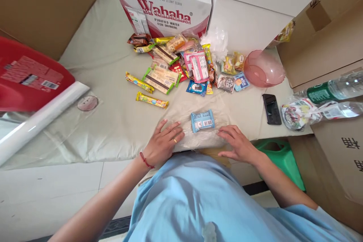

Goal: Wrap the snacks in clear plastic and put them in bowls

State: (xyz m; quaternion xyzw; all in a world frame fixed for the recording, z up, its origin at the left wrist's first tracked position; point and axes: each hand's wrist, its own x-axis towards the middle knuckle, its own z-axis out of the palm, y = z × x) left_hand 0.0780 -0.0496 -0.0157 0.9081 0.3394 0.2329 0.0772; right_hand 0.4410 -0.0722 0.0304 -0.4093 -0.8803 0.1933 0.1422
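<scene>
A small light-blue snack packet (202,120) lies on a clear plastic bag (188,140) spread near the table's front edge. My left hand (164,140) rests palm down on the bag's left side, fingers stretched out. To the right of the packet, my right hand (236,144) is held with its fingers apart and nothing in it, fingertips at the bag's edge. Neither hand touches the packet. Beyond it lies a heap of wrapped snacks, with a pink packet (199,67) on top and a dark-blue packet (196,88) in front. Two yellow snack sticks (152,100) lie to the left.
A Wahaha water carton (167,7) stands behind the heap. On the right are a pink bowl (263,70), a phone (271,109) and plastic bottles (337,87). A red container (31,75) and a white roll (42,121) occupy the left.
</scene>
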